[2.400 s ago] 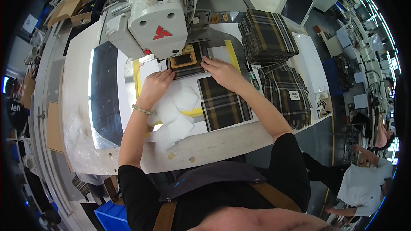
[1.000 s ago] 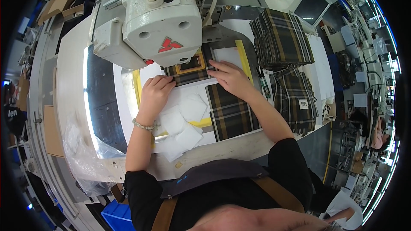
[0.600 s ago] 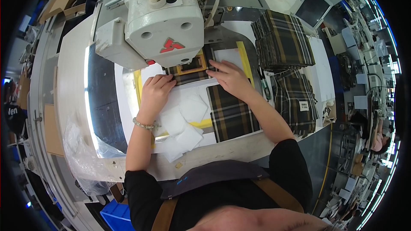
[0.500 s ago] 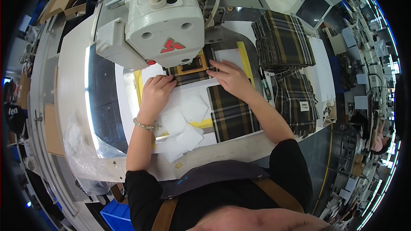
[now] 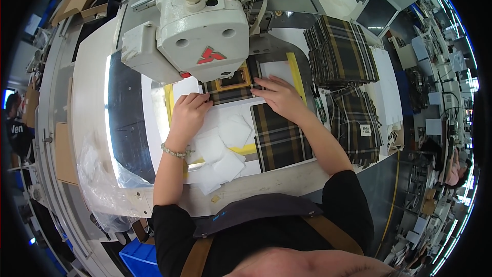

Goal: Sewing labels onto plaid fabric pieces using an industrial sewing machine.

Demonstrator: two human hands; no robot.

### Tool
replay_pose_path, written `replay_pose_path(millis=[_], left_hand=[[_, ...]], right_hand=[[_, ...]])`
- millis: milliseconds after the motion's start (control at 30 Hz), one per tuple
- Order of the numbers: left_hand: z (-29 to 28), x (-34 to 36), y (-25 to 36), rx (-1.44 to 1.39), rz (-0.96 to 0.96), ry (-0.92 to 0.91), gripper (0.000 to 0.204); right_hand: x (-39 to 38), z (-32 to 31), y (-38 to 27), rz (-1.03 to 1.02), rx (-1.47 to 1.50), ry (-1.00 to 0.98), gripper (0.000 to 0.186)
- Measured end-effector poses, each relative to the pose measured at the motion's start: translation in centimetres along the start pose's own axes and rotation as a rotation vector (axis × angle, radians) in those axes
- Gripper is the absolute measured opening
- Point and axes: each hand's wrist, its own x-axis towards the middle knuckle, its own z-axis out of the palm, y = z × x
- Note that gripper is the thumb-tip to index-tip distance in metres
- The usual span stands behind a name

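Note:
A dark plaid fabric piece (image 5: pixel 225 96) with brown and white stripes lies beneath the white sewing machine head (image 5: pixel 200 36). A small yellow-brown rectangular frame (image 5: pixel 247 78) rests on it. My left hand (image 5: pixel 190 115) touches the fabric's near left corner, its fingers slightly bent and laid down rather than gripping. At the right edge my right hand (image 5: pixel 279 98) lies with fingers stretched and apart, the tips on the cloth. Another plaid piece (image 5: pixel 279 141) is spread flat below my right hand. Thin white sheets (image 5: pixel 220 159) lie loosely between my forearms. The machine head hides the needle area.
Stacked plaid pieces (image 5: pixel 343 54) stand at the right, with a looser plaid pile (image 5: pixel 353 118) nearer me. Small green-handled snips (image 5: pixel 320 107) lie beside it. Yellow strips (image 5: pixel 296 74) border the work area. Clear plastic (image 5: pixel 97 190) hangs at the table's left edge.
The whole view has shifted slightly, the machine appearing a little further right and lower. Both hands stay at the fabric's edges with hardly any change of pose.

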Motion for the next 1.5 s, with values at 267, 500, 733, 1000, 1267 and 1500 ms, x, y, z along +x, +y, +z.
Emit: replay_pose_path(millis=[267,500,733,1000,1267,1500], left_hand=[[-0.3,-0.2,0.7,-0.030,-0.009,0.008,0.011],[-0.8,0.1,0.8,-0.052,-0.081,0.040,0.020],[-0.8,-0.3,-0.6,-0.098,-0.190,0.080,0.023],[-0.3,-0.6,-0.6,-0.115,-0.153,0.067,0.017],[-0.8,-0.5,-0.5,-0.118,-0.103,0.017,0.016],[-0.7,-0.6,-0.4,-0.131,-0.091,0.010,0.017]], right_hand=[[0.0,-0.2,-0.1,-0.024,-0.044,-0.028,0.030],[-0.2,-0.1,0.0,0.012,-0.020,-0.031,0.031],[-0.3,0.1,0.2,0.086,0.046,-0.032,0.029],[-0.1,-0.2,0.0,0.082,0.050,-0.023,0.029],[0.2,-0.6,-0.5,0.073,0.079,-0.033,0.032],[0.0,-0.2,-0.3,0.102,0.083,-0.038,0.032]])
